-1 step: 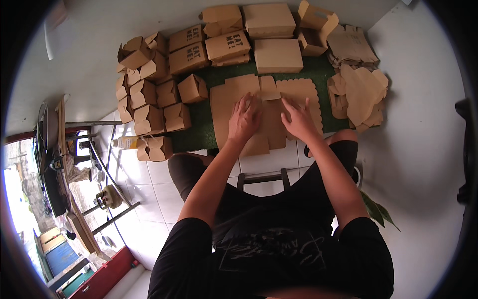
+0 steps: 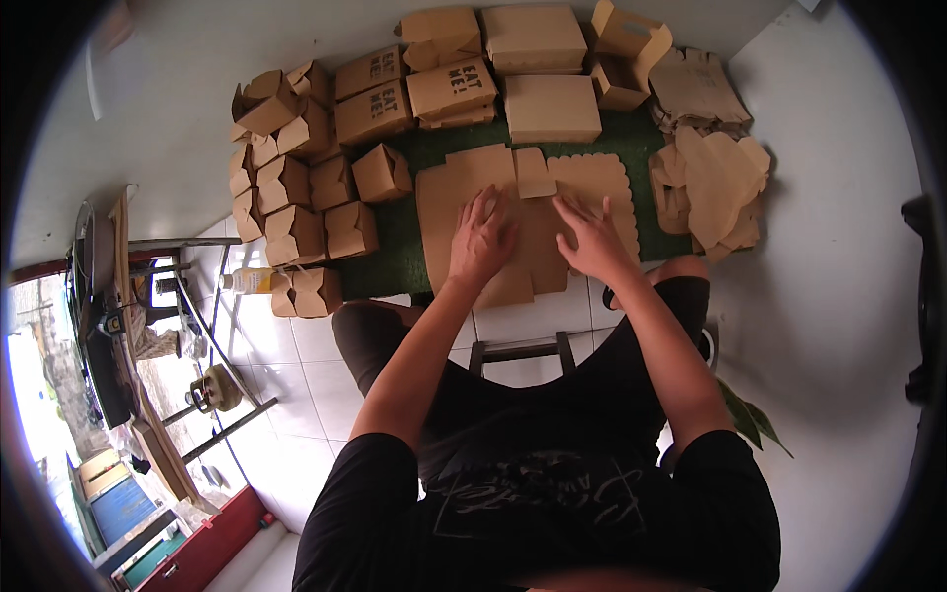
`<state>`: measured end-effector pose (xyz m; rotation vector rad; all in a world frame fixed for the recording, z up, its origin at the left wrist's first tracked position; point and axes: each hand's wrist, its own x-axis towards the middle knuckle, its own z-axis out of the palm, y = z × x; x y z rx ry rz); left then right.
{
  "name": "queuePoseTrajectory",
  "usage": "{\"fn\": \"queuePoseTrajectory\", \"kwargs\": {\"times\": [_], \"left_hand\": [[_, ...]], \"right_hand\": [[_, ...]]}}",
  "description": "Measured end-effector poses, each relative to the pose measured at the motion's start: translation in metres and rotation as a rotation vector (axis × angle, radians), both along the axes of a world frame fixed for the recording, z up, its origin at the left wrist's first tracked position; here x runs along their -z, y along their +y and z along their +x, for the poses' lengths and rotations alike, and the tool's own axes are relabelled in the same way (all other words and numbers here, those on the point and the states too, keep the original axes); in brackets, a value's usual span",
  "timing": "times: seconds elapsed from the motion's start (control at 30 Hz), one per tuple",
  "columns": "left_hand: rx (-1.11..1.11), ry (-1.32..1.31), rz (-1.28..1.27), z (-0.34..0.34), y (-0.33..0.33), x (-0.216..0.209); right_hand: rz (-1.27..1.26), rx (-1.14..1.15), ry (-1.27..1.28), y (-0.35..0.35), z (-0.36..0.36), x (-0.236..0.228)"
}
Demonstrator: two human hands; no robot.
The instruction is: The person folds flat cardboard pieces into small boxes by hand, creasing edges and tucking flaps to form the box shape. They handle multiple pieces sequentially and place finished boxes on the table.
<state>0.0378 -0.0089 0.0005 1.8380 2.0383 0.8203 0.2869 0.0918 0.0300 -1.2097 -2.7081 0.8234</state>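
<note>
A flat brown cardboard box blank (image 2: 538,237) with a scalloped right edge lies unfolded before me, its near end reaching past the table's edge. My left hand (image 2: 481,242) rests on its left-middle part, fingers stretched out and palm down. On the right part of the blank lies my right hand (image 2: 595,242), thumb and fingers apart. Its fingertips are beside a small flap (image 2: 537,182) at the far middle, which appears folded over. Neither hand grips anything. The parts of the blank beneath my palms are hidden.
Small folded boxes (image 2: 294,235) crowd the left side of the green table cover (image 2: 380,266). Printed boxes (image 2: 452,91), plain boxes (image 2: 552,109) and an open box (image 2: 621,84) line the back. Flat cardboard pieces (image 2: 725,187) are piled right. A yellow-labelled bottle (image 2: 249,282) stands left.
Both hands have shifted very slightly to the left over the blank. Everything else looks the same.
</note>
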Motion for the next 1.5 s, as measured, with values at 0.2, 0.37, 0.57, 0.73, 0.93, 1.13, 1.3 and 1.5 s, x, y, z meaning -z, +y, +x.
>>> {"fn": "queuePoseTrajectory", "kwargs": {"times": [0.2,0.37,0.57,0.73,0.93,1.13,1.3,1.5], "left_hand": [[0.096,0.063,-0.133,-0.009,-0.032,-0.011],[0.121,0.146,-0.172,-0.015,-0.035,-0.012],[0.110,0.132,-0.142,-0.021,-0.033,-0.013],[0.132,0.066,-0.098,-0.029,-0.031,-0.010],[0.175,0.073,-0.163,-0.032,-0.033,-0.008],[0.126,0.132,-0.298,-0.030,-0.045,-0.008],[0.107,0.160,-0.312,-0.028,-0.047,-0.013],[0.195,0.102,-0.215,-0.029,-0.038,-0.023]], "right_hand": [[-0.040,-0.342,-0.249,-0.038,0.022,-0.025],[-0.074,-0.314,-0.159,-0.044,0.012,-0.020],[-0.097,-0.263,-0.089,-0.041,0.013,-0.019],[-0.161,-0.165,0.056,-0.035,0.013,-0.016],[0.059,-0.302,0.017,-0.032,0.008,-0.004],[0.048,-0.194,0.163,-0.034,0.003,0.016],[0.208,-0.224,0.185,-0.037,0.008,0.012],[0.070,-0.107,0.267,-0.039,0.009,0.005]]}}
